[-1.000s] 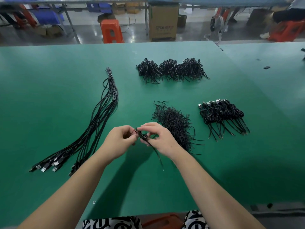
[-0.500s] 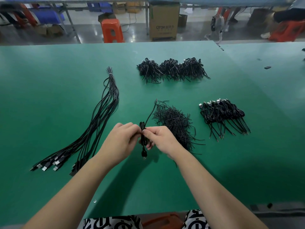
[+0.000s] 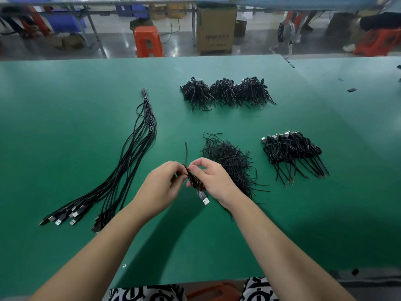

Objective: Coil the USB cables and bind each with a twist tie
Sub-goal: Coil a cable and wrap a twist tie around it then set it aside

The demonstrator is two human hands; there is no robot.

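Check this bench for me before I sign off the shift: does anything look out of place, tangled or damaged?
Nothing stands out. The straight cables lie bundled on the left, finished coils sit in a row at right, twist ties are heaped mid-table. The left hand and right hand pinch one coiled cable.

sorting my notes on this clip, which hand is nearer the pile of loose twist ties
Right. The right hand is at the near-left edge of the twist tie pile, overlapping it in view. The left hand is further left, beyond the coiled cable both hands hold.
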